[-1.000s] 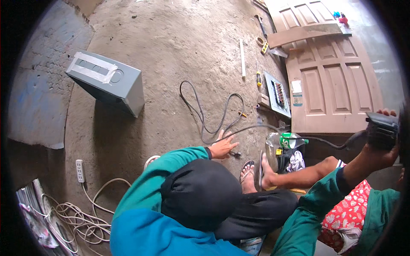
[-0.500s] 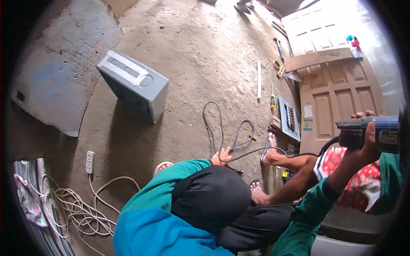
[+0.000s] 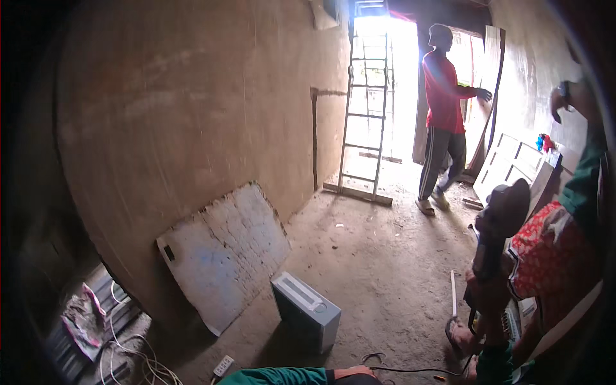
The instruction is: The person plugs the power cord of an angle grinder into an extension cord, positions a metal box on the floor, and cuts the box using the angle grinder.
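My right hand (image 3: 486, 292) is wrapped round the body of a dark corded power tool (image 3: 505, 215), which stands upright at the right; its shape resembles an angle grinder. A black cord (image 3: 417, 370) runs along the floor between my hands. At the lower edge my left hand (image 3: 353, 371), in a green sleeve, lies low near the cord. Its fingers are hidden, so I cannot tell what it holds. A grey metal box (image 3: 329, 333) with tape on top stands on the floor ahead of my left arm.
A worn board (image 3: 224, 256) leans on the left wall. Near my left arm lie a white power strip (image 3: 222, 366) and tangled cable (image 3: 151, 366). Beyond are a ladder (image 3: 366, 115) and a person in red (image 3: 443, 96). A person in patterned red shorts (image 3: 542, 240) is close at right.
My view has tilted up from the floor to the wall and doorway. The power tool has turned from lying sideways to upright, still in my right hand.
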`<state>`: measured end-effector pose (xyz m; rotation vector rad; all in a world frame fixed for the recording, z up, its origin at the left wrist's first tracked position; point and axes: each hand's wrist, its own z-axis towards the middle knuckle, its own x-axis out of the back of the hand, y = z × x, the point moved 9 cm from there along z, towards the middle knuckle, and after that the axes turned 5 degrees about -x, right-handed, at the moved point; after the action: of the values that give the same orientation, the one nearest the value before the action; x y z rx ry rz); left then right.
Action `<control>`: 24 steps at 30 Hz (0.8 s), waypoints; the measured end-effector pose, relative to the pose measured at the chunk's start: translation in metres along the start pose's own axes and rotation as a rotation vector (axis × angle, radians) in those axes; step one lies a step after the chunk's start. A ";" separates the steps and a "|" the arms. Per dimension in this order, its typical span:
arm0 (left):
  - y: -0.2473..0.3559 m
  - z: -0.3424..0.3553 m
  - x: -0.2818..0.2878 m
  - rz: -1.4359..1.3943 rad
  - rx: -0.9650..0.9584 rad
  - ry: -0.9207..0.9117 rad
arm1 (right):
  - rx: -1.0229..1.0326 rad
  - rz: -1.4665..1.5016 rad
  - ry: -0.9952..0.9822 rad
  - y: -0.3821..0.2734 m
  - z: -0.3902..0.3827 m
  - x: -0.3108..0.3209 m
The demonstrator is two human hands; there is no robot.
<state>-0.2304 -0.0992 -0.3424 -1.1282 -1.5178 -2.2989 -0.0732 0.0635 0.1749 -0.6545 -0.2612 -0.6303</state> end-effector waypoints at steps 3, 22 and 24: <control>0.023 -0.035 0.050 0.034 -0.010 0.018 | -0.042 0.085 -0.077 0.004 0.011 -0.013; 0.216 -0.280 0.184 -0.707 1.085 0.244 | -0.030 0.520 -0.148 0.018 0.037 0.026; 0.224 -0.356 0.169 -0.424 1.287 0.357 | -0.079 0.644 -0.200 0.020 0.016 -0.030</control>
<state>-0.4117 -0.4618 -0.1393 -0.0399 -2.5011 -1.0116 -0.0847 0.0998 0.1656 -0.8272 -0.1956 0.0432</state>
